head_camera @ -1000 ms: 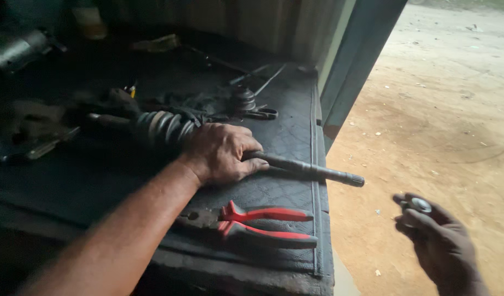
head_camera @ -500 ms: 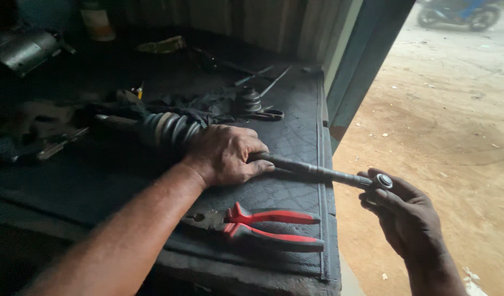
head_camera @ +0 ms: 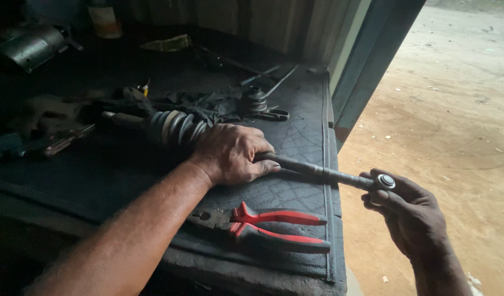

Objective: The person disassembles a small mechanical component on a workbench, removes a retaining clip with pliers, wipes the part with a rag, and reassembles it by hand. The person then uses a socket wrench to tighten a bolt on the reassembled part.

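Here the left hand point(head_camera: 232, 155), in the middle of the frame, lies palm-down and closed around a dark steel shaft point(head_camera: 317, 171), clamping it to the workbench point(head_camera: 295, 109) just right of the ribbed rubber boot point(head_camera: 172, 127). The shaft runs rightward and sticks out past the bench edge. At its free end, in the lower right of the frame, the right hand point(head_camera: 411, 216) has its fingers pinched together on a small ring-shaped metal piece point(head_camera: 385, 181), pale and shiny, set against the shaft tip; whether it is already seated on the end cannot be told.

To do this well, I judge the ring should be kept square to the shaft's axis and started by the fingertips, not forced, while the left hand bears down hard so the shaft neither rolls nor slides on the mat. Greasy fingers could let so small a part slip to the dirt ground below, so a firm pinch matters.

The boot is black rubber in rounded bellows folds, dulled with grime. The bench is covered by a dark mat with a cracked, quilted pattern. Red-and-black handled pliers point(head_camera: 268, 225) lie in the lower centre, near the front edge. Farther back, upper centre, sit a small dark round fitting point(head_camera: 255, 98) and thin rods; a grey metal cylinder point(head_camera: 30, 46) rests in the upper left.
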